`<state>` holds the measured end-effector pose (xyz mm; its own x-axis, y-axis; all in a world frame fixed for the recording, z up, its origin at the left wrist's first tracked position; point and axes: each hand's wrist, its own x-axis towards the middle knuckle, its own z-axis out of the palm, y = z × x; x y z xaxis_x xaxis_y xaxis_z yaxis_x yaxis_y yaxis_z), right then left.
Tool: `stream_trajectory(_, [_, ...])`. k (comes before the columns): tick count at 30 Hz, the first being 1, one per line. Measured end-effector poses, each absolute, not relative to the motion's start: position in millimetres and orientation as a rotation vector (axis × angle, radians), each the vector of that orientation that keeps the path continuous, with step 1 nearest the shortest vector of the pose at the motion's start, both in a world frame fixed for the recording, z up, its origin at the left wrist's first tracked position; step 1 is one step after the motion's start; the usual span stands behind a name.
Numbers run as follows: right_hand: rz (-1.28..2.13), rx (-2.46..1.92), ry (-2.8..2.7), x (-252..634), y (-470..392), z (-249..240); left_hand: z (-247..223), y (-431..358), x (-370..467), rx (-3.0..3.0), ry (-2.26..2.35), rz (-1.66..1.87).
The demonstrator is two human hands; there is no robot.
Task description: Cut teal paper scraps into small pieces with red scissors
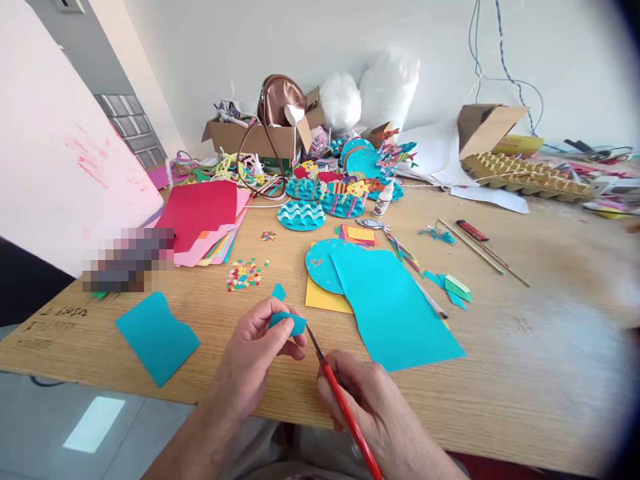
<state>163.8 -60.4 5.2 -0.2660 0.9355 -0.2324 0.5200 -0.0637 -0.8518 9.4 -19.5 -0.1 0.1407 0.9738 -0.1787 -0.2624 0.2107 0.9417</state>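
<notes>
Near the table's front edge, my left hand (257, 347) pinches a small blue paper piece (287, 324) between thumb and fingers. My right hand (367, 400) is closed around red-handled scissors (345, 407), whose dark tip meets the right end of that piece. A large blue sheet (395, 307) lies just beyond my right hand, partly over a blue disc (323, 263) and a yellow sheet (325, 297). Another cut blue sheet (157, 339) rests to the left. A small blue scrap (279, 291) is just past my left fingertips.
Colored dots (243, 275) and stacked colored papers (200, 217) are at the left. Further back stand wavy blue decorations (301, 215), a glue bottle (383, 200) and a cardboard box (235, 139). Thin sticks (473, 247) and an egg tray (520, 177) are at the right.
</notes>
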Motion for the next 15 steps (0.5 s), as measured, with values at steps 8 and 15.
stream_trajectory(8, [1.311,-1.564,-1.783,161.6,-61.0,2.9,-0.1,-21.8,9.4,0.849,1.021,1.078])
stream_trajectory(15, [1.294,-1.569,-1.783,159.7,-59.7,-3.1,-1.0,-22.5,14.4,0.83,1.031,1.07])
